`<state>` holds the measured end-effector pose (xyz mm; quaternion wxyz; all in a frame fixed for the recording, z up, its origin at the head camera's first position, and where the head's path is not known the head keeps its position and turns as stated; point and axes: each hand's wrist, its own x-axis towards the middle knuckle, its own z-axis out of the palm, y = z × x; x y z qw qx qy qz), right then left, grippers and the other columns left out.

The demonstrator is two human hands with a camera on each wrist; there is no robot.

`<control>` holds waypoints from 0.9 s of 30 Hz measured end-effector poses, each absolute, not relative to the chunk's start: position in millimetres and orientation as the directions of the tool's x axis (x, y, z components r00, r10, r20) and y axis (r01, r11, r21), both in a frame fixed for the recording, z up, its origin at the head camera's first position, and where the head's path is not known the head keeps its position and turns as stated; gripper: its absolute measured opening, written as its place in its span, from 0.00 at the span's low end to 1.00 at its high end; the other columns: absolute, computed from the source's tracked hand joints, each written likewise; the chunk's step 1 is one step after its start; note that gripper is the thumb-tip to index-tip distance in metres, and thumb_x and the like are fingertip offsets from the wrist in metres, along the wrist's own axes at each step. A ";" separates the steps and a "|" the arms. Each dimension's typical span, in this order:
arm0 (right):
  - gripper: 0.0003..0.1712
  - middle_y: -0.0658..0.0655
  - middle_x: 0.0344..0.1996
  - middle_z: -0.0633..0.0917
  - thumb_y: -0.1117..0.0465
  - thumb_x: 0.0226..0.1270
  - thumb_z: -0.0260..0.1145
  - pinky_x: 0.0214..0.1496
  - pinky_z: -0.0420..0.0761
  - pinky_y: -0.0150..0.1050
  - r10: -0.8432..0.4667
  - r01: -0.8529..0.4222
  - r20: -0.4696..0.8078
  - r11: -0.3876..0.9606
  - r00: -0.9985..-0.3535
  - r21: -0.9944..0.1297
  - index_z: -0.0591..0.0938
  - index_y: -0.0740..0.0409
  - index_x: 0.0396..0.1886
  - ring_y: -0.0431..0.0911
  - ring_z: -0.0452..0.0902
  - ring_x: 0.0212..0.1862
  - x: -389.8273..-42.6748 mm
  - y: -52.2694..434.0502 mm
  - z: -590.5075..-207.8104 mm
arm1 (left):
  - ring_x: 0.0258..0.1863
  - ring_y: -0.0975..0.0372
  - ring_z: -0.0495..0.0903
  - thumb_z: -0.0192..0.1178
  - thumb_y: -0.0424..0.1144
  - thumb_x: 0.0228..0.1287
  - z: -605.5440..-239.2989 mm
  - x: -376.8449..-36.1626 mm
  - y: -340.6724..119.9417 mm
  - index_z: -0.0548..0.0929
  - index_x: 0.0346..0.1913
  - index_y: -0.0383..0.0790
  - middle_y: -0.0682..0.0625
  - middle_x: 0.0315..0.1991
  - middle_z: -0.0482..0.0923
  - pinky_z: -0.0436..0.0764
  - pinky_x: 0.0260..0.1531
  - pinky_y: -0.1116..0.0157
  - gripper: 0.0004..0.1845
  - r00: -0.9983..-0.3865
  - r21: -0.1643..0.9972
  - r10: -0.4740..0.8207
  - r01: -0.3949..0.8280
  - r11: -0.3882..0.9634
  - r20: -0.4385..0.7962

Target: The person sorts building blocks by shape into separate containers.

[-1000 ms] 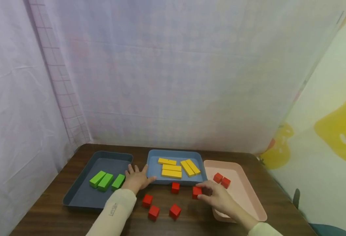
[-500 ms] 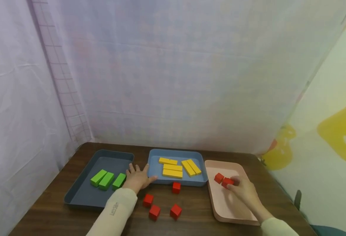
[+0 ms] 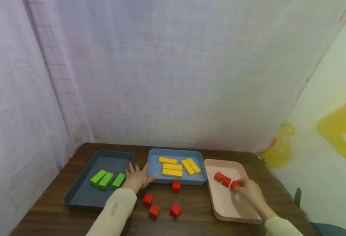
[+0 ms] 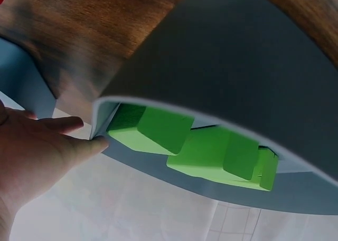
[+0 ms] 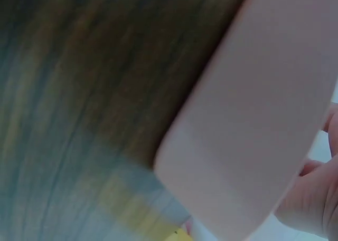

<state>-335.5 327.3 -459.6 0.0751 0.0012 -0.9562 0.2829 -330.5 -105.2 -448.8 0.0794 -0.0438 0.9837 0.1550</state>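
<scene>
Three red cubes lie in the pink tray (image 3: 217, 209), the third (image 3: 234, 185) pinched by the right hand (image 3: 249, 192); four cubes (image 3: 154, 211) wait left of the pink tray on the table (image 3: 51, 209), where the left hand (image 3: 136, 178) rests flat and empty.

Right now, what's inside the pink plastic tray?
Inside the pink plastic tray sit three small red wooden cubes in a row. The right hand grips the nearest cube, partly covering it. Whatever lies under that hand and sleeve cannot be seen.

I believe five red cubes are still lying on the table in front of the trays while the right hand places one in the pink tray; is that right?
Not quite: the head view shows four red cubes on the table, not five. The right hand is indeed placing a red cube in the pink tray.
</scene>
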 end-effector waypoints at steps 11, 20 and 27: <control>0.17 0.59 0.35 0.86 0.62 0.59 0.73 0.45 0.77 0.54 0.013 -0.016 0.051 0.853 -0.999 -0.521 0.84 0.70 0.43 0.51 0.78 0.37 -340.0 323.5 -471.3 | 0.74 0.32 0.38 0.49 0.66 0.70 -448.1 -329.6 -106.6 0.56 0.79 0.45 0.24 0.74 0.47 0.46 0.70 0.38 0.43 -0.983 0.314 -0.056 -0.109 0.943 -0.175; 0.31 0.68 0.44 0.84 0.59 0.59 0.74 0.49 0.76 0.60 0.016 -0.021 0.066 0.855 -0.998 -0.518 0.76 0.74 0.57 0.58 0.80 0.44 -339.7 320.8 -475.7 | 0.74 0.32 0.38 0.51 0.65 0.70 -444.9 -326.6 -106.3 0.57 0.79 0.45 0.24 0.74 0.48 0.46 0.70 0.38 0.43 -0.981 0.327 -0.062 -0.121 0.937 -0.186; 0.48 0.72 0.69 0.64 0.50 0.65 0.71 0.56 0.71 0.69 0.013 -0.108 0.196 0.795 -0.981 -0.597 0.54 0.54 0.75 0.70 0.68 0.62 -331.5 304.0 -466.0 | 0.74 0.32 0.37 0.49 0.66 0.70 -448.1 -329.6 -107.7 0.56 0.79 0.45 0.24 0.74 0.47 0.46 0.70 0.38 0.43 -0.981 0.319 -0.056 -0.113 0.941 -0.183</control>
